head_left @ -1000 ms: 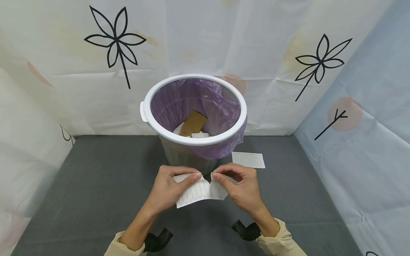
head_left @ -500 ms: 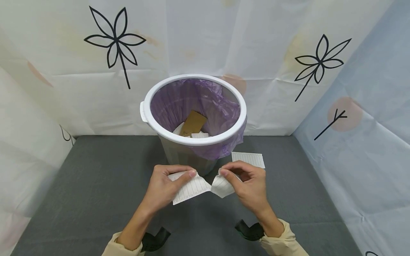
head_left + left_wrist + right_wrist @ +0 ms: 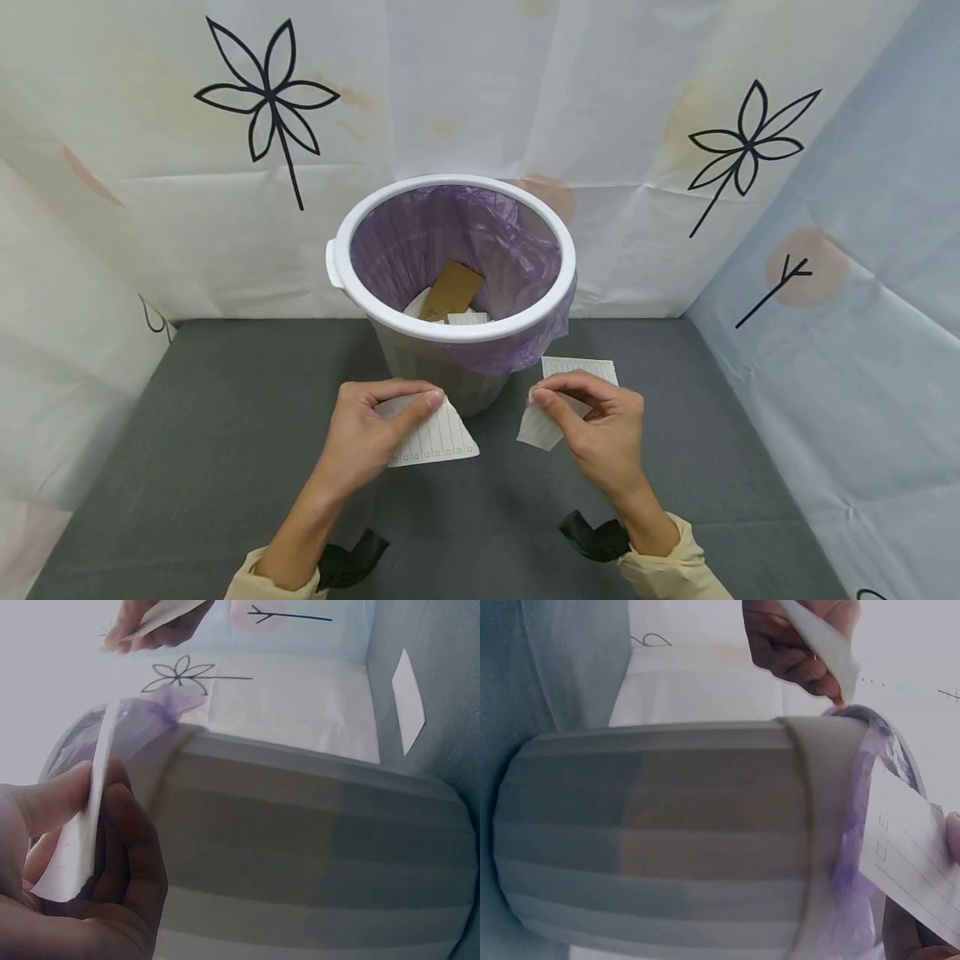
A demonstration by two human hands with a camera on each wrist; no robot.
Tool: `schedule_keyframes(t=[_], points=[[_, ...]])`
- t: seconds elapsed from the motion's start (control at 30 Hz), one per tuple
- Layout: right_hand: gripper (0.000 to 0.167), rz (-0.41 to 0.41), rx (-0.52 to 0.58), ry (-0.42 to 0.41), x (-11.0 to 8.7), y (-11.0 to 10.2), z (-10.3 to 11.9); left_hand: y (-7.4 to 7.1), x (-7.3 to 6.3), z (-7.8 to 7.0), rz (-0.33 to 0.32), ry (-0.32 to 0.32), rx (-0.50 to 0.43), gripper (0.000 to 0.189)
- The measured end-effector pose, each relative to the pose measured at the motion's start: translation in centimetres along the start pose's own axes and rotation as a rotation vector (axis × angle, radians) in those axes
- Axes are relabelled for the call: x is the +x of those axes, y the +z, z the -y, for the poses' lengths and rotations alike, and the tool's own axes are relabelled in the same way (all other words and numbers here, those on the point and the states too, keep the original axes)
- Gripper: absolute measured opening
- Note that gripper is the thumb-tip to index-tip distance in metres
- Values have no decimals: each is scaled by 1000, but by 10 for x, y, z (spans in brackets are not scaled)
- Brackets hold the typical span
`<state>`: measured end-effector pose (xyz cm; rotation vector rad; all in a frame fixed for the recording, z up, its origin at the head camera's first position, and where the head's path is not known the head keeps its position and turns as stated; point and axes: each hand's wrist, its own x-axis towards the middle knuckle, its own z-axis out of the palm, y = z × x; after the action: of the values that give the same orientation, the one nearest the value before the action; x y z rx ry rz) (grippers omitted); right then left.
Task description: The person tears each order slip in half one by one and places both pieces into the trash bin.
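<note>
Your left hand (image 3: 367,429) had thumb and fingertips clamped on a white, ruled, wedge-shaped paper piece (image 3: 438,435), in front of the round, grey plastic bin with a white rim (image 3: 450,333). Its long axis ran nearly level, the sharp corner pointing toward your right hand (image 3: 607,421). There, thumb and fingertips pinched a smaller white, ruled paper scrap (image 3: 540,427), its visible end pointing down; its long axis I couldn't tell.
</note>
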<state>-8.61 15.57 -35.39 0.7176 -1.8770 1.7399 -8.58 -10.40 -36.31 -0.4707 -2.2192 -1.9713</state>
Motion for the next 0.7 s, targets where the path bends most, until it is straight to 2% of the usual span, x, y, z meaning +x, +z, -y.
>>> schedule_keyframes(t=[0.2,0.43,0.6,0.7], points=[[7,-24,12,-44,12,-10,7,-9,2,-18,21,65,4,5],[14,-38,16,-104,34,-22,24,-22,11,-50,27,122,4,7],[16,-50,58,-133,54,-28,39,-29,25,-71,-11,200,7,7],[20,-70,67,-141,66,-29,48,-31,34,-83,-55,203,-24,8]])
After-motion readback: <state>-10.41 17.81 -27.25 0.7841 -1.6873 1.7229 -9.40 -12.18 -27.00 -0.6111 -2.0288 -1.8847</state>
